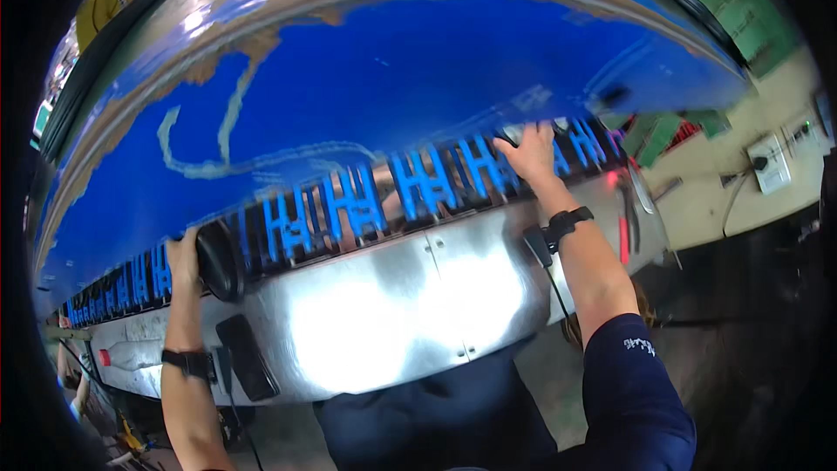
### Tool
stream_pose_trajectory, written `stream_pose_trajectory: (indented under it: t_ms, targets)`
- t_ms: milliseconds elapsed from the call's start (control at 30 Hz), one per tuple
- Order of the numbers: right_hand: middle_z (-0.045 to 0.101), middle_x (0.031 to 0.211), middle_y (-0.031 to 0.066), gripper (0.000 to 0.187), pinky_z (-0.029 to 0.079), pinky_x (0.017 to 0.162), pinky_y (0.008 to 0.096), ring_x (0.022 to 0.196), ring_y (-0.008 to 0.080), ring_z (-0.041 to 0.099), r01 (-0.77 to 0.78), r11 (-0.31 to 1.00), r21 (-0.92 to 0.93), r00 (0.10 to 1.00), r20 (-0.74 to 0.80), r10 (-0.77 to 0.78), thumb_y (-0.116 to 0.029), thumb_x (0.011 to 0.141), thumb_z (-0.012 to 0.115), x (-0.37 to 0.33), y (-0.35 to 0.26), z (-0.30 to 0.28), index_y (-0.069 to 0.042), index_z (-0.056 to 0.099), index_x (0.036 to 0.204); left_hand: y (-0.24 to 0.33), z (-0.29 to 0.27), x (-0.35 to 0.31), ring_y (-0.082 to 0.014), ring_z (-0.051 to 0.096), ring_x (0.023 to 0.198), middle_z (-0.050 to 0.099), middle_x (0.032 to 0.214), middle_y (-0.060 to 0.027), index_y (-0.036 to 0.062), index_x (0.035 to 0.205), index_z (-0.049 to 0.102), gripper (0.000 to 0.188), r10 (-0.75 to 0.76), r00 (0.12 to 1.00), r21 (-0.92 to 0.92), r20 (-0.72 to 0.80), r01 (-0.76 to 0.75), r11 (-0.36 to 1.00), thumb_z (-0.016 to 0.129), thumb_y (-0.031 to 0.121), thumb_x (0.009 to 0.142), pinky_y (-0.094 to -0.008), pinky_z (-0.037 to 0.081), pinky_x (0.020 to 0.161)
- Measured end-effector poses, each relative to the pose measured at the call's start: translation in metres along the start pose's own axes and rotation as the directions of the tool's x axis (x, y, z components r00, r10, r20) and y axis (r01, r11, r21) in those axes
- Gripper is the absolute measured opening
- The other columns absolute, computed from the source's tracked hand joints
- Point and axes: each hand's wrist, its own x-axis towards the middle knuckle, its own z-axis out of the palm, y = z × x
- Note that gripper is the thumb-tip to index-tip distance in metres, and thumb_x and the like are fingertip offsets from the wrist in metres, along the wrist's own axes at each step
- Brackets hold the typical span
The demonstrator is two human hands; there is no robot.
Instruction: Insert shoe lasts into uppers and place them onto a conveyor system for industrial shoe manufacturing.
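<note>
A large glossy blue panel (pixel 349 78) fills the far side, with a brown and grey streaked band along its upper part. My left hand (pixel 181 257) is at the panel's lower edge on the left, beside a rounded black object (pixel 220 260); its fingers are mostly hidden. At the right part of the same edge is my right hand (pixel 534 155), thumb apart from the fingers, fingertips at the edge near a small whitish spot. I cannot make out anything held in it. Between the hands runs a row of blue brackets (pixel 349 201) set in a dark slot.
A shiny metal ledge (pixel 392 296) lies nearest me. On it rest a black phone (pixel 247 356), a clear bottle (pixel 135 355) with a red cap and, at the right, a red-handled tool (pixel 624 235). A white socket box (pixel 771 163) is farther right.
</note>
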Motion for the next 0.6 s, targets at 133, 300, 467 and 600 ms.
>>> stream_pose_trajectory:
  t_ms: [133,300,467,600]
  targets:
    - [0.060,0.132,0.0191,0.066,0.045,0.103,0.0507,0.120,0.0409,0.057,0.224,0.941,0.253,0.974,-0.077,-0.212,-0.047,0.078,0.075,0.037,-0.020,0.038,-0.008,0.060,0.130,-0.146,-0.083,0.116,-0.0433,0.063,0.107,0.064,0.120,-0.0280,0.0004,0.128,0.058,0.056,0.206,0.944,0.779,0.258,-0.329,0.534,0.073,0.033,0.085,-0.0443,0.053,0.092]
    - [0.045,0.145,0.0286,0.097,0.043,0.107,0.0467,0.126,0.0429,0.052,-0.095,0.977,0.193,0.963,0.266,0.041,-0.039,0.067,0.079,0.012,-0.001,-0.050,-0.003,0.039,0.147,-0.002,-0.016,-0.044,-0.0436,0.058,0.118,0.056,0.134,-0.0241,-0.0002,0.121,0.063,0.044,0.416,0.775,0.553,0.477,-0.632,0.543,0.074,0.021,0.084,-0.0467,0.049,0.100]
    - [0.064,0.118,0.0158,0.076,0.054,0.078,0.0327,0.095,0.0210,0.066,-0.584,0.180,0.792,0.790,0.605,-0.097,-0.019,0.083,0.073,-0.138,0.039,-0.156,0.002,0.040,0.148,0.234,-0.031,-0.172,-0.0431,0.058,0.117,0.059,0.129,-0.0212,-0.0010,0.119,0.062,0.040,0.754,-0.053,-0.041,0.655,-0.999,-0.034,0.070,0.006,0.080,-0.0470,0.051,0.095]
    - [0.052,0.144,0.0266,0.079,0.029,0.118,0.0394,0.139,0.0363,0.046,0.000,0.734,0.679,0.989,0.110,-0.102,-0.021,0.081,0.075,-0.250,0.044,-0.090,0.003,0.042,0.148,0.316,-0.086,-0.109,-0.0419,0.048,0.132,0.053,0.140,-0.0214,0.0044,0.137,0.053,0.055,0.934,0.283,0.566,0.218,-0.816,0.115,0.065,0.006,0.084,-0.0516,0.036,0.112]
